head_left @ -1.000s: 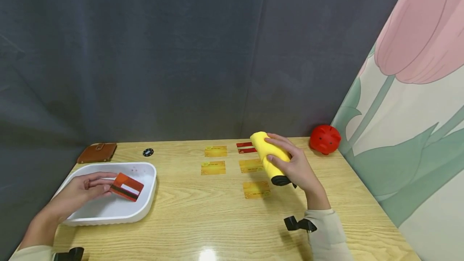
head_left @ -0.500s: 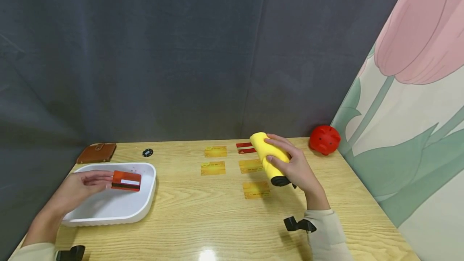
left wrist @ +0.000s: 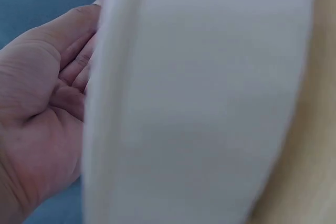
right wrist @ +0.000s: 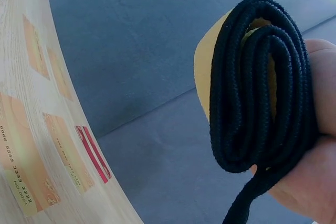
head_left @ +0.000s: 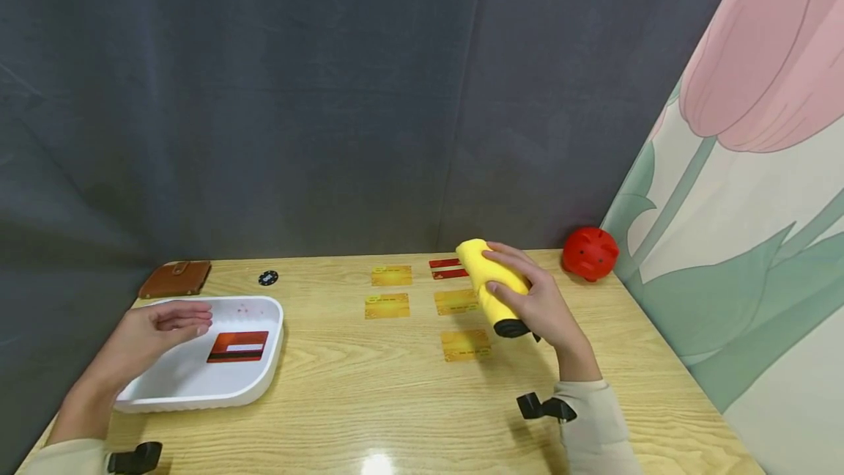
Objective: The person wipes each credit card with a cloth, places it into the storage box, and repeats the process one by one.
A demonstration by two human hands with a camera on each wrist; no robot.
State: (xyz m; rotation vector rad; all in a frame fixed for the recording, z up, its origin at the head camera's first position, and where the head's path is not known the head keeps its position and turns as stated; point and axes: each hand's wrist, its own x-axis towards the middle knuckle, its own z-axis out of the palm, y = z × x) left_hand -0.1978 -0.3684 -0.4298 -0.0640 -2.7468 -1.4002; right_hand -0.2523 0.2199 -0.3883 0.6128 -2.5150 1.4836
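A red card (head_left: 238,347) with a white strip and a dark stripe lies inside the white tray (head_left: 277,369). My left hand (head_left: 148,336) hovers over the tray's left side, fingers relaxed and apart from the card. In the left wrist view the tray's wall (left wrist: 205,103) covers the fingertips of that hand (left wrist: 42,98). My right hand (head_left: 537,299) grips a rolled yellow cloth (head_left: 491,284) above the table. Its rolled end with black edging (right wrist: 257,87) and a dangling black strap (right wrist: 244,198) face the right wrist camera.
Several gold cards, one a gold card (head_left: 467,345) near the middle, lie on the wooden table (head_left: 316,431). Behind them is a red striped card (head_left: 447,270). A brown wallet (head_left: 175,279) and a black poker chip (head_left: 268,278) sit back left, a red piggy bank (head_left: 590,253) back right.
My left hand has let go of the red card, which now lies in the tray instead of between the fingers. The right hand and the yellow cloth have stayed in place.
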